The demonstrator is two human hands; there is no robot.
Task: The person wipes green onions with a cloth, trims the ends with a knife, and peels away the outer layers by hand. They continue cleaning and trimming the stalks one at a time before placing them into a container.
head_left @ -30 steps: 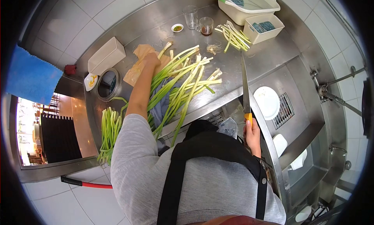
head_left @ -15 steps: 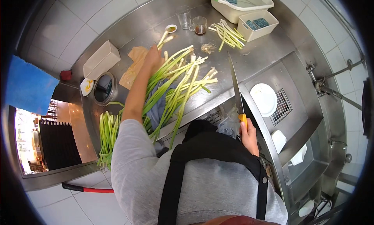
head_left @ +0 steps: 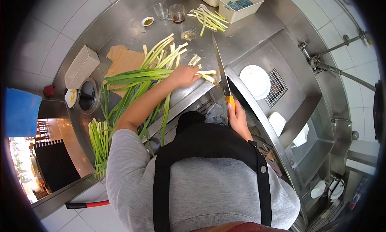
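My left hand (head_left: 184, 76) is closed around spring onions (head_left: 138, 74), whose long green leaves trail left. Their white root ends (head_left: 207, 75) stick out past my fingers, right beside the knife. Gripped by its yellow handle in my right hand (head_left: 240, 121), the knife (head_left: 220, 65) points away from me, its blade near the counter's front edge. More spring onions lie under and behind my left hand, partly over a brown paper sheet (head_left: 124, 61). A cut bunch (head_left: 207, 19) rests at the back, near a small heap of root trimmings (head_left: 188, 35).
Behind the onions stand a sauce dish (head_left: 147, 21), a glass (head_left: 160, 9) and a glass mug (head_left: 177, 14). A white bin (head_left: 241, 11) holds blue-green pads. To the right, the sink (head_left: 297, 63) contains white plates (head_left: 255, 82). Another green bunch (head_left: 99, 141) lies at left.
My left hand has come from the back of the pile toward the knife, with spring onions now lying across under it. My right hand keeps hold of the knife. The view has shifted.
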